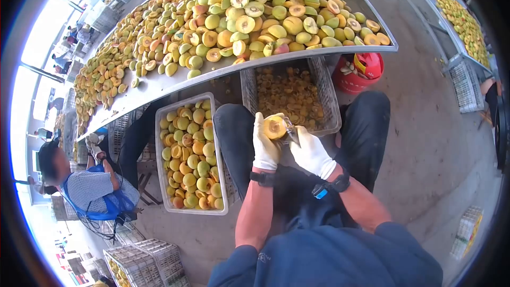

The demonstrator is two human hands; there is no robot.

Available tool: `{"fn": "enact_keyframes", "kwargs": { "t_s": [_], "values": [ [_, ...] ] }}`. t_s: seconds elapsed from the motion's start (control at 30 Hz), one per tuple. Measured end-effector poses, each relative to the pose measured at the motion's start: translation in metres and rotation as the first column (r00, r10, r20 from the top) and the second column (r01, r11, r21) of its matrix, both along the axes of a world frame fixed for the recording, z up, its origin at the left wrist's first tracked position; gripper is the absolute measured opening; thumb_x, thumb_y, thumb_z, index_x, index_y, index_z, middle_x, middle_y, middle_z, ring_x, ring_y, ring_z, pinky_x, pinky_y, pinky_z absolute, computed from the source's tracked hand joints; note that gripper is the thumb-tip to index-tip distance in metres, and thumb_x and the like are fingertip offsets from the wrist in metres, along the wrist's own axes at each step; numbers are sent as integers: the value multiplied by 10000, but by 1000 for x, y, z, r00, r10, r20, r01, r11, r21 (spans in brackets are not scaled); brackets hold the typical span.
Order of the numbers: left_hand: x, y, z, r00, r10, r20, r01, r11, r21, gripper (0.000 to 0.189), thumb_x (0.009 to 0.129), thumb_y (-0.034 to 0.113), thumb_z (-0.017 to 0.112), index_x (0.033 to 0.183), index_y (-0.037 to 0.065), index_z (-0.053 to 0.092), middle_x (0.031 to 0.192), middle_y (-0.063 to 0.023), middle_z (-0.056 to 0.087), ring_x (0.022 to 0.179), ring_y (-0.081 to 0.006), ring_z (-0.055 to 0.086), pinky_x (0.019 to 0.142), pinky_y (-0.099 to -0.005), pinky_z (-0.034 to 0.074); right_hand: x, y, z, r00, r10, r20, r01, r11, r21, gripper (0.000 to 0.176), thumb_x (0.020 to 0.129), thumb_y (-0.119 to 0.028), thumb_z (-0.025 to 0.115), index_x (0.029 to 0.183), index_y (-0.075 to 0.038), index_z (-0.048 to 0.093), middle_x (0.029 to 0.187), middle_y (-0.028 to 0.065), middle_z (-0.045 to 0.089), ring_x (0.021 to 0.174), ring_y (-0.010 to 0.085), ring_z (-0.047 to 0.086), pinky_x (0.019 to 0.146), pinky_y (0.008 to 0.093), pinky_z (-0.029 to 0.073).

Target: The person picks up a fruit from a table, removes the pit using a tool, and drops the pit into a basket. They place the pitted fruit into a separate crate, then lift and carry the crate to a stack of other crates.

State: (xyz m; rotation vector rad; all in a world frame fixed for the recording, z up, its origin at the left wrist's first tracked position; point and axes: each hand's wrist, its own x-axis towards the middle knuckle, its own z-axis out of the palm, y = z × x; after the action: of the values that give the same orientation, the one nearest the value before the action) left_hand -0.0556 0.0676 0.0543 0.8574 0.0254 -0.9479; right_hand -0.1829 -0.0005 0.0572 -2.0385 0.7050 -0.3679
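My left hand (267, 146), in a white glove, holds a halved yellow fruit (274, 127) with its cut face up. My right hand (312, 151), also gloved, grips a small metal tool (290, 129) whose end is at the fruit's right edge. Both hands are above my lap, at the near edge of a grey crate (334, 107) with brown and orange scraps in it. Beyond it, a metal table (159, 91) bears a large heap of halved fruit (212, 37).
A white crate of fruit (192, 154) stands left of my knee. A red bucket (357, 77) is under the table's right end. A co-worker (95, 186) sits at the left. Stacked crates (149, 260) stand at lower left, another fruit table (459, 21) at the right.
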Motion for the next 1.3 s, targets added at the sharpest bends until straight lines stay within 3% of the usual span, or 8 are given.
{"fn": "enact_keyframes", "kwargs": {
  "t_s": [0.17, 0.27, 0.4, 0.5, 0.83, 1.07, 1.2, 1.3],
  "values": [
    [2, 9, 6, 974, -74, -212, 58, 995, -82, 551, 1003, 464, 402, 1095, -35, 616, 945, -159, 662, 871, -255, 631, 841, -359, 515, 1, 8, 9, 999, 6, -44, -16, 974, -225, 257, 864, -152, 582, 1039, 25, 520, 862, 251, 635, 814, 439, 634, 714, 500, 505],
    [-1, 8, -11, 997, -50, -59, 49, 999, -12, 474, 995, 407, 429, 1045, -24, 621, 944, -146, 665, 888, -247, 639, 842, -353, 515, -1, 7, 10, 995, 10, -96, -32, 972, -231, 242, 862, -158, 572, 1016, 20, 516, 862, 250, 638, 798, 441, 636, 711, 507, 511],
    [-4, 6, 0, 993, -8, -117, 6, 1000, -22, 371, 952, 315, 494, 968, -28, 635, 876, -159, 676, 809, -254, 638, 800, -340, 512, 3, 6, 6, 986, 75, -149, -102, 977, -188, 218, 864, -151, 561, 996, 17, 515, 868, 254, 639, 807, 441, 638, 720, 507, 514],
    [-1, 8, -3, 995, -60, -77, 60, 998, -9, 356, 965, 284, 464, 1000, -27, 634, 937, -130, 672, 887, -230, 641, 836, -339, 515, 4, 6, 9, 984, 77, -159, -103, 980, -167, 207, 864, -140, 555, 994, 16, 516, 849, 258, 636, 811, 448, 630, 713, 510, 505],
    [-2, 10, -20, 996, -43, -76, 43, 999, 4, 370, 953, 266, 451, 987, -54, 634, 850, -156, 664, 833, -233, 635, 784, -326, 521, 4, 7, -2, 949, 180, -257, -207, 975, -79, 298, 872, -133, 486, 1091, 66, 527, 884, 274, 647, 829, 444, 637, 741, 502, 515],
    [7, 10, -31, 969, -248, -14, 249, 966, 72, 272, 923, 208, 502, 939, -29, 634, 948, -175, 697, 850, -249, 654, 819, -347, 534, -9, 4, -9, 924, 278, -262, -292, 956, -14, 384, 857, -106, 473, 1184, 94, 489, 895, 283, 643, 869, 449, 627, 751, 498, 505],
    [1, 2, -12, 965, -257, 43, 256, 966, 38, 350, 959, 278, 517, 1049, -42, 627, 918, -191, 693, 832, -244, 661, 793, -349, 538, -4, -7, -4, 962, 217, -164, -204, 974, 94, 349, 856, -97, 474, 1149, 88, 504, 884, 291, 640, 861, 470, 620, 741, 501, 502],
    [-11, -6, 0, 954, -30, 297, -24, 984, 176, 384, 970, 335, 545, 1036, -31, 642, 869, -174, 689, 772, -248, 659, 759, -350, 538, 3, -2, 11, 970, 144, -198, -121, 985, 121, 311, 841, -93, 488, 1103, 74, 513, 870, 294, 639, 853, 470, 623, 738, 504, 503]
  ]
}}
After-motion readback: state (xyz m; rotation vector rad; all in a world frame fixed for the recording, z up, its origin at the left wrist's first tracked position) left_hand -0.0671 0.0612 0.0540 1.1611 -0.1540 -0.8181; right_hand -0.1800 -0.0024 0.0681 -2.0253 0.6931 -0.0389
